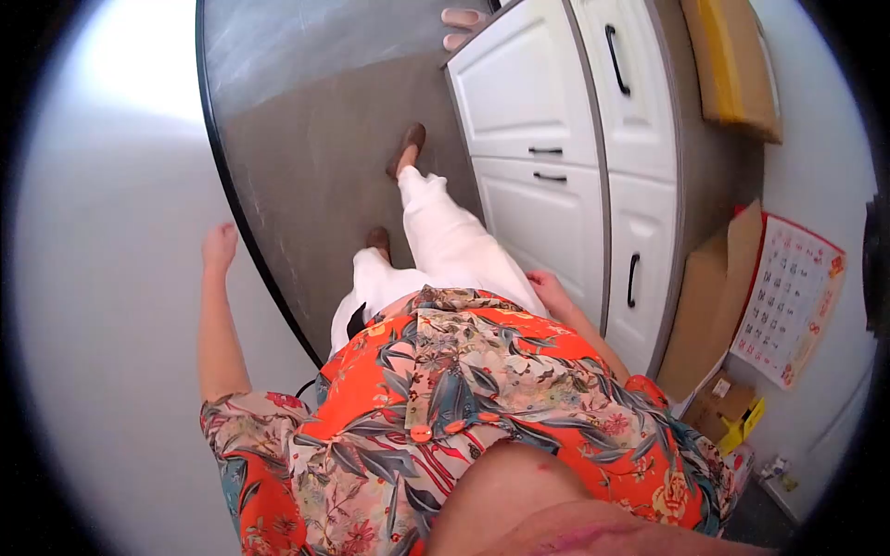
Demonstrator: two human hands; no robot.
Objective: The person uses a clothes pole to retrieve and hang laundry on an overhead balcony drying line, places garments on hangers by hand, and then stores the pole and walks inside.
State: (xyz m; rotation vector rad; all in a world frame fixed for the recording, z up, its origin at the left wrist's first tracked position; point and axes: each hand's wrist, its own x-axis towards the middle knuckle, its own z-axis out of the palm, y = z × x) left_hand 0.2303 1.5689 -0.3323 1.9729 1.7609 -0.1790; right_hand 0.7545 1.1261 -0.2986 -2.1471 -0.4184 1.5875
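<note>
My left hand (220,246) hangs out to the side against the pale wall, near the dark skirting line. Its fingers are curled in, and nothing shows in them. On the other side, my right hand (550,292) is down by my hip, beside the white trousers (459,232) and close to the white cabinet doors (547,218). Its fingers are partly hidden by the trouser leg, so their grip cannot be made out. Brown shoes (413,141) are on my feet, one ahead of the other on the grey floor (306,157).
White cabinets with black handles (633,280) line the right side. A taped cardboard box (732,69) sits on top. An open carton (709,301), a red-edged calendar sheet (788,301) and a yellow item (742,424) are farther right. Pink slippers (462,18) lie ahead.
</note>
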